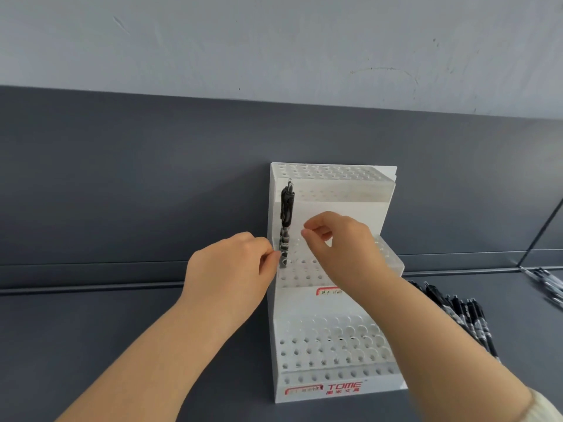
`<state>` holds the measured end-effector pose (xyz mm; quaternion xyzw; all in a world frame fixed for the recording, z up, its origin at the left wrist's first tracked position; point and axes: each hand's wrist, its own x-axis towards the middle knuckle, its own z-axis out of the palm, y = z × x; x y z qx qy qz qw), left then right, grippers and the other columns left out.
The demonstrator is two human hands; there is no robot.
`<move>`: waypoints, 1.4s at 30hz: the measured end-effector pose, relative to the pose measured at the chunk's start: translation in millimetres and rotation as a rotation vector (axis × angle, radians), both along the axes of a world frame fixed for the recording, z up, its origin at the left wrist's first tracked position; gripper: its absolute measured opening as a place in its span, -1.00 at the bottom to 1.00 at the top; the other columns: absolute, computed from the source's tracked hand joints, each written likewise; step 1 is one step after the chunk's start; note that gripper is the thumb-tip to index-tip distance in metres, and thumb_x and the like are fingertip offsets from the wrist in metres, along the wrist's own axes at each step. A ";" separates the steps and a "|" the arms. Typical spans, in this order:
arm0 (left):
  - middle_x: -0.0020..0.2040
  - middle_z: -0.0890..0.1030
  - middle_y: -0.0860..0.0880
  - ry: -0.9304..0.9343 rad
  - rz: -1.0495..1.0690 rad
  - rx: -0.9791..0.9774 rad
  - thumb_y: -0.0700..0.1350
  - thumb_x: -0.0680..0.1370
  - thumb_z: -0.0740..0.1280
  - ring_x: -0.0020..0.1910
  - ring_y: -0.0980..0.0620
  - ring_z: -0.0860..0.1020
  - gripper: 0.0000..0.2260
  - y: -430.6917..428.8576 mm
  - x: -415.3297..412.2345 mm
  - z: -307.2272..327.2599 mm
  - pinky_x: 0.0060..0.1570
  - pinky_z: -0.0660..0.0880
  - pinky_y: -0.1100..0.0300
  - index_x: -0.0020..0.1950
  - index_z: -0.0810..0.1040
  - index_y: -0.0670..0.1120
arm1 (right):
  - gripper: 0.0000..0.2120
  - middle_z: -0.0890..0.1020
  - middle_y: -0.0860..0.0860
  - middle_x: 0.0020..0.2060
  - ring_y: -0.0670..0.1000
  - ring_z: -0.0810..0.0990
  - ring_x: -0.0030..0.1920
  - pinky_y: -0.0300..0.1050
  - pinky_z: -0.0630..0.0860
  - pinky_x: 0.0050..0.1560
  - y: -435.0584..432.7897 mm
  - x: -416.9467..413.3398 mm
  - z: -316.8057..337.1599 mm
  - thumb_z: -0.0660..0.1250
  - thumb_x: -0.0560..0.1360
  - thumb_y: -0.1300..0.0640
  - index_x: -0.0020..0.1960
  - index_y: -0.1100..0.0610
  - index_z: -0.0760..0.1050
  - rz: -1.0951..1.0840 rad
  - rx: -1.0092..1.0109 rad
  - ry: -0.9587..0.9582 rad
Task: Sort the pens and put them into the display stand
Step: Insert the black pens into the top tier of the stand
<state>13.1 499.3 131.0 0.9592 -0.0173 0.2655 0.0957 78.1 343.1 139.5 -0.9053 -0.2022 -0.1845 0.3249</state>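
Here, left grip (231,269) pinching display stand (365,205), right grip (335,242) curled near pen (286,213)

One display stand (335,388), one upright pen (287,208), and perhaps ten loose pens (466,318), blurred.

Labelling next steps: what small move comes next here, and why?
Probably the right hand reaches right to the pile of pens on the table: it seems to hold nothing, and only one pen stands in the stand, middle tier.

Glossy white plastic display stand (332,303) on matt grey table (122,330).
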 end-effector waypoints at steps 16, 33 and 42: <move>-0.48 0.40 0.03 -0.076 -0.199 0.233 -0.26 0.08 0.61 -0.54 -0.01 0.40 -0.69 -168.5 36.5 -19.9 -0.63 0.26 0.27 -0.39 0.50 -0.07 | -0.94 0.58 -0.18 -0.24 -0.21 0.51 -0.19 -0.49 0.33 -0.23 -203.5 6.2 -31.5 0.30 0.53 0.11 -0.08 -0.01 0.54 -0.206 0.125 0.104; -0.24 0.45 -0.01 0.429 -0.023 -0.069 -0.05 0.62 0.13 -0.26 -0.01 0.45 -0.83 -304.0 117.9 -110.2 -0.22 0.45 0.10 -0.09 0.40 -0.10 | -0.87 0.61 -0.03 -0.21 -0.01 0.57 -0.17 -0.12 0.54 -0.13 -317.1 93.3 -126.0 0.26 0.53 0.05 -0.08 0.08 0.53 -0.164 -0.076 0.515; 0.11 0.50 -0.03 0.437 0.271 0.010 0.03 0.61 0.12 0.04 -0.08 0.54 -0.75 -300.5 140.2 -106.4 -0.17 0.34 0.11 0.18 0.44 -0.07 | -0.54 0.38 -0.02 -0.50 0.04 0.38 -0.46 -0.22 0.32 -0.39 -271.5 132.1 -122.0 0.20 0.49 -0.22 -0.40 0.10 0.29 -0.071 -0.406 0.541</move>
